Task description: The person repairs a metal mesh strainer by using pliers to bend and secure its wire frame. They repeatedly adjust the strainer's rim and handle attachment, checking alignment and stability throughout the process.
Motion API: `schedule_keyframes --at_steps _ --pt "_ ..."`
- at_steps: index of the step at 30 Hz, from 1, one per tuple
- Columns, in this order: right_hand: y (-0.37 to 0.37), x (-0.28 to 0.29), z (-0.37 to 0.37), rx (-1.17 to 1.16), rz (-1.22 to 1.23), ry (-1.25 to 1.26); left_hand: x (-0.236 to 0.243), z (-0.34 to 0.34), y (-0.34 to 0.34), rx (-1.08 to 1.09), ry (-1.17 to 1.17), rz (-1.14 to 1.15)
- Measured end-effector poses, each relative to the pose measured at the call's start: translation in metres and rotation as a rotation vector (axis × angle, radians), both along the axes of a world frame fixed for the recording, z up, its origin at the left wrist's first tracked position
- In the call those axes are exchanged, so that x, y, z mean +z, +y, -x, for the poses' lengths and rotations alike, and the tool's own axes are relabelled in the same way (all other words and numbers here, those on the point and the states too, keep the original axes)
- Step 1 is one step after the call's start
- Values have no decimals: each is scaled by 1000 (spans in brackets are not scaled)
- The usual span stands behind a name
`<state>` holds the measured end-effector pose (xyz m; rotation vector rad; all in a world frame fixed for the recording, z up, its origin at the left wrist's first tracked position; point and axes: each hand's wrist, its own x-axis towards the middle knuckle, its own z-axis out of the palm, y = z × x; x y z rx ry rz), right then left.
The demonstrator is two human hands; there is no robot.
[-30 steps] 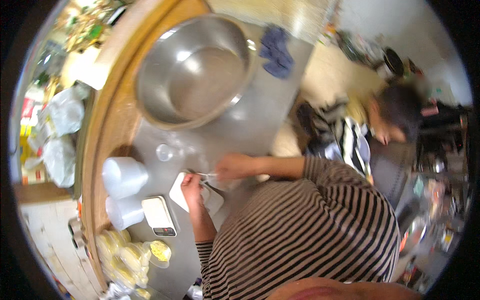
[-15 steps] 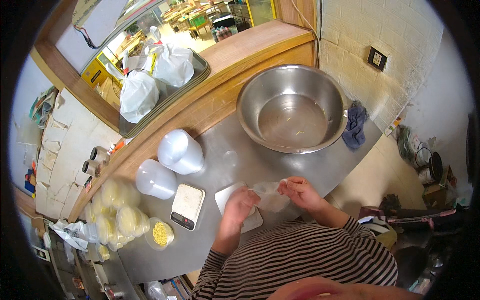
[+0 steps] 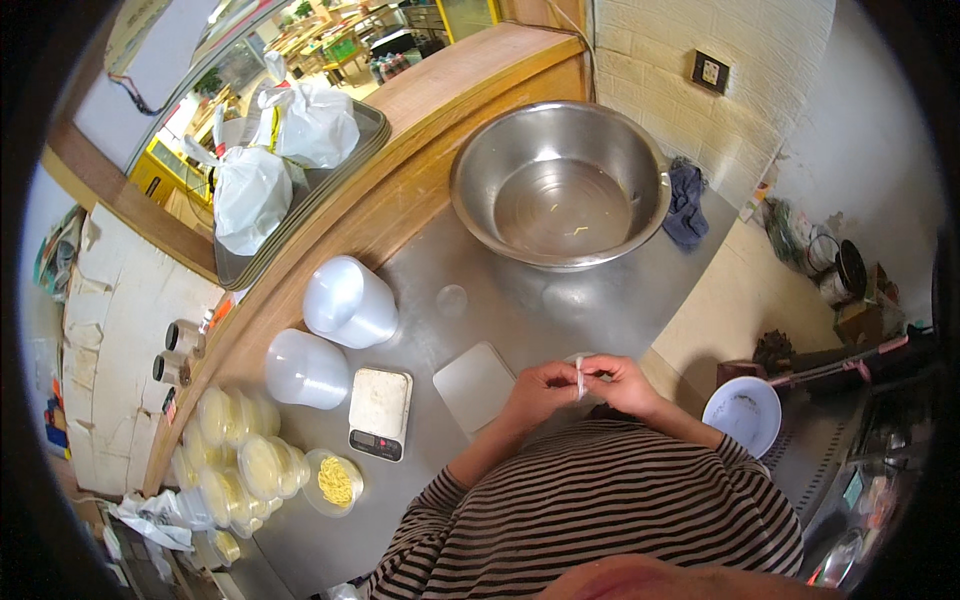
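Observation:
My left hand (image 3: 540, 393) and my right hand (image 3: 620, 386) are close together in front of my striped top, fingers pinched. Between them they hold a thin, translucent plastic piece (image 3: 581, 376), now gathered into a narrow strip; I cannot tell whether it is a bag or a glove. A flat pale rectangular board (image 3: 474, 385) lies just left of my hands on the steel table. Further left sits a small kitchen scale (image 3: 380, 410) with nothing on its plate. Beside it stands an uncovered clear tub of yellow noodles (image 3: 335, 482).
Filled, lidded tubs (image 3: 235, 455) are piled at the left. Two stacks of clear plastic tubs (image 3: 350, 305) stand behind the scale. A large steel basin (image 3: 560, 200) with noodle scraps is at the back, beside a dark cloth (image 3: 685, 205). A pale bucket (image 3: 742, 418) shows at right.
My hands have come together, and the plastic that hung spread between them is now bunched up. The view has shifted, bringing the pale bucket at right into sight.

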<state>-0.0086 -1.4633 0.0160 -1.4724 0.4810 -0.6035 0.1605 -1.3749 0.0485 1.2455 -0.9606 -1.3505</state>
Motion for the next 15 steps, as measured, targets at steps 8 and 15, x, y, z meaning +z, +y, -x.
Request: schedule_keyframes --at_steps 8,15 --pt "-29 17 58 133 232 108 -85 -15 -72 237 -237 -100" --pt "-111 2 107 -55 -122 74 -24 43 -141 -120 -298 -131"
